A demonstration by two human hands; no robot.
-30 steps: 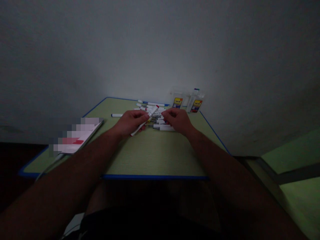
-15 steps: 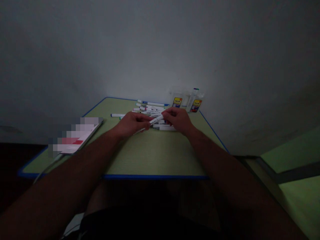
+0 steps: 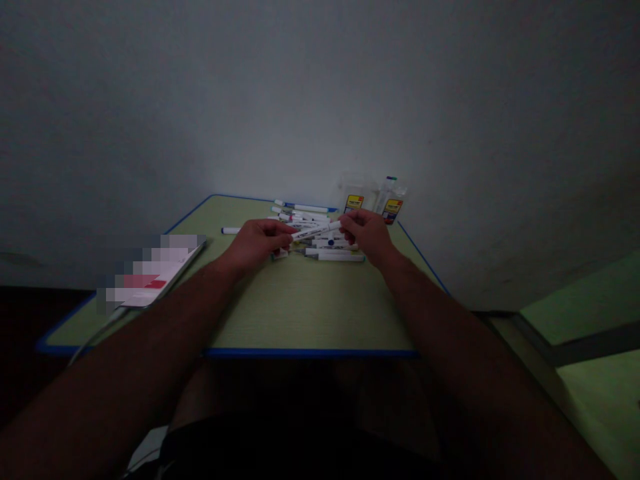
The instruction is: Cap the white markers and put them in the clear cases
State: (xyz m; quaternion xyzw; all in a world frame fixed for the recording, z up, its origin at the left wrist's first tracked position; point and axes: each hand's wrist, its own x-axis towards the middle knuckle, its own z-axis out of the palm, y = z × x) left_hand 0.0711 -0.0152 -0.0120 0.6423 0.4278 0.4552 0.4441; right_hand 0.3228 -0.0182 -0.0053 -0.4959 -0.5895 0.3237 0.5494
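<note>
Between my two hands a white marker (image 3: pixel 316 231) with dark print along its barrel is held at a slant, its right end higher. The fingers of my left hand (image 3: pixel 257 243) pinch its left end. My right hand (image 3: pixel 367 232) grips the other end between thumb and fingers. Below and behind it, several more white markers (image 3: pixel 335 255) lie in a loose pile, some with coloured ends. One marker with a dark end (image 3: pixel 230 231) pokes out left of my left hand. The held marker and my hands hide part of the pile.
Two clear plastic cases (image 3: pixel 354 200) with yellow labels stand at the back right, the right-hand one with marker ends showing at its top. A pixelated flat device (image 3: pixel 165 273) with a cable (image 3: pixel 100 330) lies on the table's (image 3: pixel 320 313) left side. A wall rises behind.
My right hand has moved slightly right, and my left hand slightly left. More of the held marker's printed barrel shows between them, and it sits a little higher.
</note>
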